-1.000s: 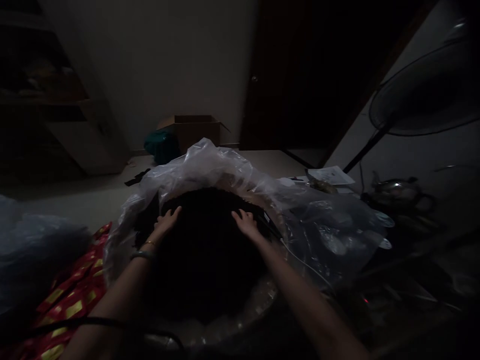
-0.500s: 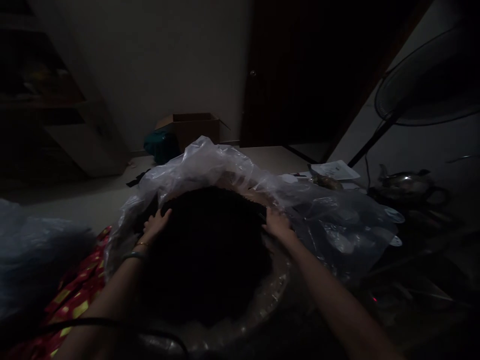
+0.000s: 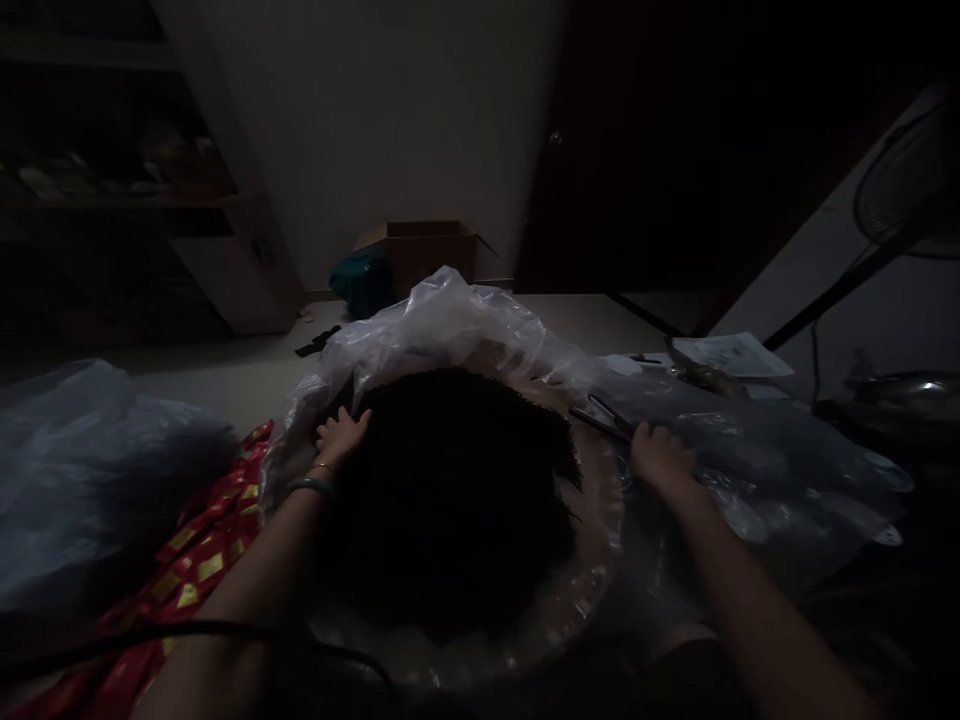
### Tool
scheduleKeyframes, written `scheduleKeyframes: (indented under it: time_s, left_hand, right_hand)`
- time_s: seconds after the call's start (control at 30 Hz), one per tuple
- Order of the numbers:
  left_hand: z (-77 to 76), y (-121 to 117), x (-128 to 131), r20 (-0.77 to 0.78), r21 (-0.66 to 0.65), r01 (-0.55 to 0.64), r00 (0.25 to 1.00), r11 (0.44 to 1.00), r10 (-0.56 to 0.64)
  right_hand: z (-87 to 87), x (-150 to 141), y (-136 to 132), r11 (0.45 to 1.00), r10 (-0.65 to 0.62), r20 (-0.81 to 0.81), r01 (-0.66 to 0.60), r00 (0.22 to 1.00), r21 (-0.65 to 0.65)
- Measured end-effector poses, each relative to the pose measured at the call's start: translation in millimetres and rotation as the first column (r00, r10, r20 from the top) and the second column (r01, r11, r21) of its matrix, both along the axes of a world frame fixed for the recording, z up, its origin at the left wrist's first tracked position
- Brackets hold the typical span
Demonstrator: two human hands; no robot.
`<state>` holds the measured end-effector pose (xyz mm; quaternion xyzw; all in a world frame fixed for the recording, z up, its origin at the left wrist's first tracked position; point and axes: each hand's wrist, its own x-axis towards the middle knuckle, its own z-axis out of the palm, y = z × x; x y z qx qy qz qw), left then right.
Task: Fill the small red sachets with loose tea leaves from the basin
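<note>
A black heap of loose, ragged-edged material fills a round container lined with clear plastic. My left hand is at the heap's left edge, its fingers spread and nothing seen in them. Beyond the container's right rim, my right hand is closed round a dark tool with two slim arms, perhaps tongs. The tool's arms stand apart and point left toward the heap. It is too dark to make out what the heap consists of.
Red packets with yellow labels and a clear plastic bag lie to the left. A black cable crosses in front. At right are more plastic sheeting, papers and a fan. A cardboard box stands behind.
My right hand has drawn back to the right from the heap's edge, and the two-armed tool now shows more clearly. My left hand stays by the left edge. The view has turned.
</note>
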<state>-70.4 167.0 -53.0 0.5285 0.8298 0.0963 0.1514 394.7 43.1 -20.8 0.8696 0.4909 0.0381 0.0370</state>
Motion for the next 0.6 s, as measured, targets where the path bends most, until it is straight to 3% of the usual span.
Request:
scheduleKeyframes:
  time_s: [0.1,0.17,0.2,0.23,0.33,0.4,0.5,0.6]
  left_hand:
    - [-0.4,3.0,-1.0,-0.010,-0.012,-0.005,1.000,1.000,0.005]
    - [-1.0,4.9,-1.1,-0.020,-0.020,0.001,1.000,1.000,-0.001]
    - [-1.2,5.5,-1.1,-0.021,-0.023,0.007,1.000,1.000,-0.007]
    - [-1.5,5.9,-1.1,-0.019,-0.026,0.017,1.000,1.000,-0.017]
    - [-1.3,7.5,-0.7,0.012,-0.038,0.057,0.998,0.998,-0.056]
    - [-0.2,10.0,0.2,0.035,-0.050,0.075,0.997,0.996,-0.074]
    - [1.2,13.8,4.4,0.056,-0.070,0.057,0.997,0.996,-0.054]
    - [-0.5,11.6,15.4,0.065,-0.066,0.011,0.998,0.998,-0.007]
  right_hand:
    - [-4.3,-34.0,9.2,0.959,0.190,-0.008,-0.183,0.982,0.215]
    - [-13.5,-62.2,23.9,0.919,0.363,-0.240,-0.305,0.900,0.248]
    - [-19.9,-74.8,33.3,0.941,0.328,-0.405,-0.258,0.853,0.218]
    - [-27.0,-85.2,43.6,0.977,0.206,-0.555,-0.142,0.806,0.156]
    - [-47.7,-101.1,74.4,0.997,0.034,-0.637,0.016,0.771,0.073]
    - [-56.8,-101.9,91.6,0.996,-0.011,-0.663,0.065,0.749,0.057]
    - [-61.4,-97.9,108.9,0.995,0.019,-0.726,0.057,0.688,0.080]
    - [-59.7,-96.7,114.9,0.982,0.161,-0.776,-0.017,0.610,0.190]
